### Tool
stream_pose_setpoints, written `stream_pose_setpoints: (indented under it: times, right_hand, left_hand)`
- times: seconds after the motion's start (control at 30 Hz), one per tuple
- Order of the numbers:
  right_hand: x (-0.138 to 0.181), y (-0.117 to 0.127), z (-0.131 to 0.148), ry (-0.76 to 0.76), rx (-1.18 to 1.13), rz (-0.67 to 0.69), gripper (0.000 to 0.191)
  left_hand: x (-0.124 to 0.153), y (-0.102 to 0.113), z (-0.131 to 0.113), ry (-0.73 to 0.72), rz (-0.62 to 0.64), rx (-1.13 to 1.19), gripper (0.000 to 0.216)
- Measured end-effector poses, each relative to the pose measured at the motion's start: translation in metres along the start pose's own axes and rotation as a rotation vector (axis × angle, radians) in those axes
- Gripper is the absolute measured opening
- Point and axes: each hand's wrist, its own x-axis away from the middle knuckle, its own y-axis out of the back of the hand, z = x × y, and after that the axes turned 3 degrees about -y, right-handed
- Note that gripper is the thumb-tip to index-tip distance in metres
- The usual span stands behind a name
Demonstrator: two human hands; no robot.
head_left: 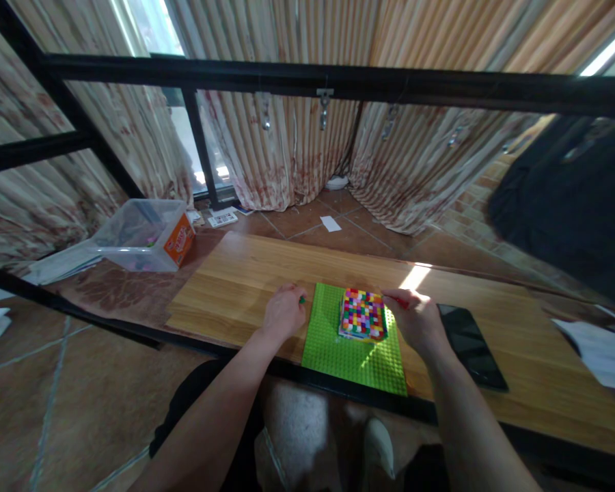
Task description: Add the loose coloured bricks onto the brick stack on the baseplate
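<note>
A green studded baseplate (322, 342) lies on the wooden table, and a block built of many small coloured bricks (363, 314) stands on its upper part. My left hand (285, 311) is closed at the plate's left edge, with a small green brick (302, 299) pinched at its fingertips. On the other side, my right hand (415, 318) is closed beside the block's upper right corner. Between its fingertips shows a small red brick (402, 302). Both hands are apart from each other, and the palms are hidden.
A black tablet (471, 347) lies right of my right hand on the wooden table (236, 280). Beyond the table's left end stands a clear plastic box (128, 236) with an orange label. A black metal bar (287, 75) crosses in front of the curtains. White papers (599, 348) lie at far right.
</note>
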Motion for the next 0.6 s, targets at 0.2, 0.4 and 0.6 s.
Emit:
stream_pose_setpoints:
  times: [0.2, 0.4, 0.6]
  right_hand:
    - [-0.001, 0.000, -0.004, 0.002, -0.042, 0.033, 0.032]
    - [-0.005, -0.002, -0.014, -0.068, -0.197, 0.057, 0.032]
    - [-0.005, 0.000, -0.011, -0.163, -0.360, 0.115, 0.034]
  left_hand:
    - [0.001, 0.002, 0.000, -0.004, 0.007, -0.002, 0.027]
    - [0.002, 0.004, -0.004, 0.006, 0.006, -0.021, 0.026]
    - [0.002, 0.003, -0.004, 0.001, 0.000, -0.018, 0.022]
